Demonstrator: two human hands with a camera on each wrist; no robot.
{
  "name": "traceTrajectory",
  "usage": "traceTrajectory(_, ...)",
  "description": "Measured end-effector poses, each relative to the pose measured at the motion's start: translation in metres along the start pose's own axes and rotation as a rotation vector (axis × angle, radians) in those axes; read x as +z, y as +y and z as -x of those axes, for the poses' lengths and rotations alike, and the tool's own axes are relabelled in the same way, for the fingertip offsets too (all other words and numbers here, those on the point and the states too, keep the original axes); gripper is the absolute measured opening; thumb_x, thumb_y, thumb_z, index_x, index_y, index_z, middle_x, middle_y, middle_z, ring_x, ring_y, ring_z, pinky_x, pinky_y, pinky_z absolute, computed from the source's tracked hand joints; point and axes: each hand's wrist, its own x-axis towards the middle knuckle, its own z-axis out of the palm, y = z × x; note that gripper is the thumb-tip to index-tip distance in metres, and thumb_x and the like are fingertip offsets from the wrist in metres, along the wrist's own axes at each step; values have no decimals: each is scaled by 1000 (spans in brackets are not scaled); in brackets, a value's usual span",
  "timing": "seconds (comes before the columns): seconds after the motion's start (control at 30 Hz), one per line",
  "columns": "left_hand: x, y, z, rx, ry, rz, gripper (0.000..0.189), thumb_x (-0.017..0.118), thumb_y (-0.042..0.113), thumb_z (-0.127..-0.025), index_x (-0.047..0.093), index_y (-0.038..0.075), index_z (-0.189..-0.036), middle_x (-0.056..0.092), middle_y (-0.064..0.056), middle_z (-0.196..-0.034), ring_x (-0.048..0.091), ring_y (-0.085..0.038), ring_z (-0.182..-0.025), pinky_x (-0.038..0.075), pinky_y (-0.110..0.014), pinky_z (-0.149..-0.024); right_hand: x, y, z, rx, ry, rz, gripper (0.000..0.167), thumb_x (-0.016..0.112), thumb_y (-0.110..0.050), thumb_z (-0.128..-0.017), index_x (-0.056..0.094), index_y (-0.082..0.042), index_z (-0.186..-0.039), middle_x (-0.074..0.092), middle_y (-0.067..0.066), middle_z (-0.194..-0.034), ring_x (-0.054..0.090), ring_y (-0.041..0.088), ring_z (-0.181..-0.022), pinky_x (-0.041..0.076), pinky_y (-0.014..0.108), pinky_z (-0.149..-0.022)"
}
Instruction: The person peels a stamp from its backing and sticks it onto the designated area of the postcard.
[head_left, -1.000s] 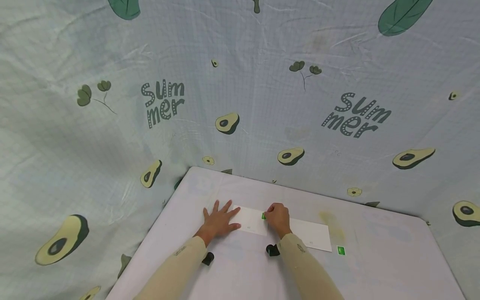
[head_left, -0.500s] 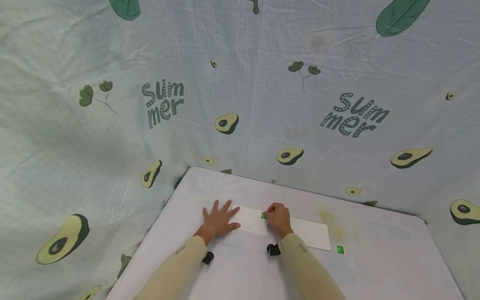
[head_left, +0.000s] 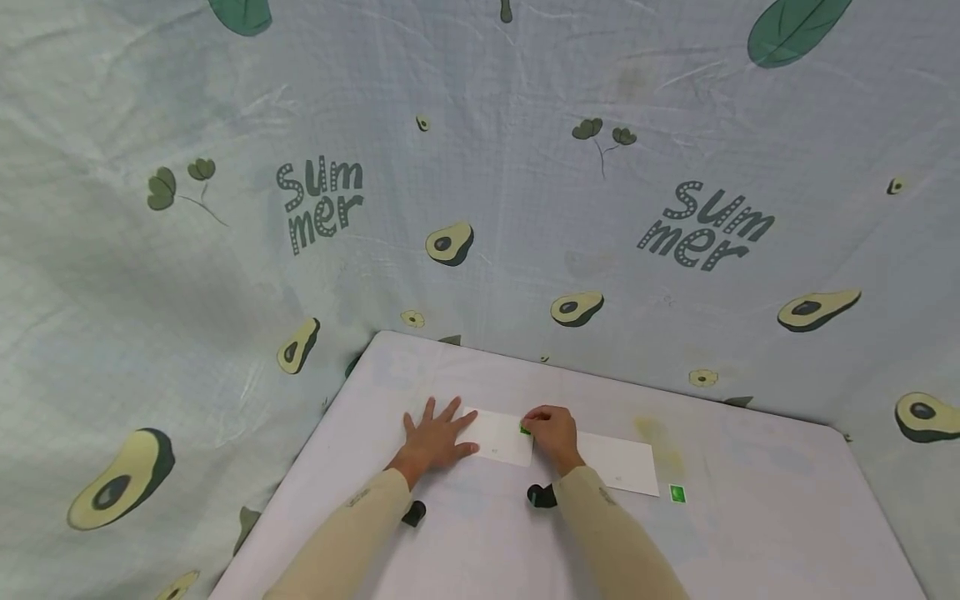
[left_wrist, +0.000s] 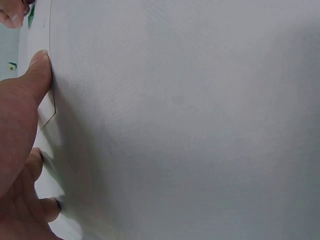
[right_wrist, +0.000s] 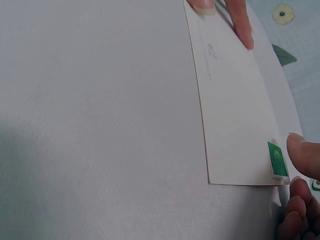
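My left hand [head_left: 433, 437] lies spread on the table, its thumb and index finger resting on the left end of a white envelope [head_left: 495, 438]. Faint handwriting marks that envelope in the right wrist view. My right hand [head_left: 553, 432] is at its upper right corner, fingers curled, thumb and index finger at the edge of a small green postage stamp [right_wrist: 277, 159]. The stamp looks slightly tilted, and the fingers partly cover it in the head view. A second white envelope [head_left: 626, 467] lies to the right, its left part hidden behind my right hand.
Another green stamp [head_left: 677, 494] lies on the white table [head_left: 765, 525], right of the second envelope. Black pieces [head_left: 414, 513] show beside both forearms. A cloth printed with avocados [head_left: 448, 243] hangs behind and to the left of the table.
The stamp by my right fingertips shows less of its face and looks more tilted than before. My left hand keeps its place on the envelope. The head view has shifted slightly.
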Motion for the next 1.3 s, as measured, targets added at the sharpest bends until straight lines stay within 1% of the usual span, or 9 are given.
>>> traceTrajectory(0.13, -1, 1, -2, -1, 1, -4, 68, 56, 63, -100, 41, 35, -160, 24, -1, -176, 13, -47, -162, 16, -83, -118, -1, -2, 1, -21, -6, 29, 5, 80, -11, -89, 80, -6, -88, 71, 8, -84, 60, 21, -80, 45, 27, -65)
traceTrajectory(0.3, -2, 2, -2, 4, 13, -8, 68, 56, 63, -100, 41, 35, -160, 24, -1, -175, 13, -47, -162, 16, -83, -118, -4, -1, 2, -80, -7, 93, 6, 82, -8, -86, 78, -5, -85, 70, 8, -84, 59, 20, -79, 46, 27, -66)
traceTrajectory(0.47, -3, 2, -3, 8, 17, -15, 68, 56, 63, -100, 41, 35, -160, 24, -1, -175, 13, -48, -162, 17, -83, -118, -8, 3, -1, -133, -10, 156, 9, 84, -9, -84, 76, -4, -84, 70, 7, -80, 59, 18, -75, 46, 27, -63)
traceTrajectory(0.67, -5, 3, 0, 7, 8, -6, 69, 57, 62, -100, 41, 34, -160, 23, -1, -176, 13, -47, -162, 16, -83, -118, -14, 0, 0, -123, -44, 200, 9, 84, -9, -86, 76, -4, -84, 71, 7, -83, 58, 18, -77, 48, 28, -65)
traceTrajectory(0.93, -4, 2, 2, 8, 9, -3, 69, 58, 61, -100, 41, 34, -160, 24, -2, -175, 13, -48, -162, 16, -83, -118, -20, -5, 3, -100, -75, 255, 6, 81, -3, -85, 76, -4, -83, 71, 8, -83, 60, 20, -78, 51, 31, -69)
traceTrajectory(1.03, -5, 2, 2, 7, 7, -1, 68, 57, 61, -100, 40, 34, -161, 23, -2, -176, 12, -48, -162, 15, -83, -118, -22, -7, 4, -109, -88, 267, 6, 81, -2, -85, 75, -3, -86, 70, 9, -85, 60, 21, -80, 52, 33, -71)
traceTrajectory(1.17, -7, 2, 0, 6, 3, 18, 67, 58, 59, -101, 40, 34, -161, 22, -2, -176, 11, -49, -162, 13, -84, -118, -24, -7, 7, -145, -95, 255, 10, 80, -6, -87, 74, -2, -95, 69, 9, -91, 59, 21, -85, 53, 36, -76)
traceTrajectory(1.23, -6, 2, 0, 8, -9, 40, 67, 59, 57, -101, 40, 34, -161, 20, -3, -176, 9, -50, -161, 12, -84, -118, -24, -5, 10, -159, -88, 245, 12, 79, -10, -90, 74, -3, -99, 70, 9, -95, 61, 22, -88, 55, 39, -80)
traceTrajectory(1.3, -5, 2, 0, 7, -15, 74, 67, 59, 55, -102, 39, 33, -162, 18, -5, -177, 9, -51, -161, 11, -84, -117, -24, -3, 14, -177, -81, 242, 16, 76, -14, -93, 74, -4, -105, 71, 10, -104, 64, 25, -96, 56, 44, -87)
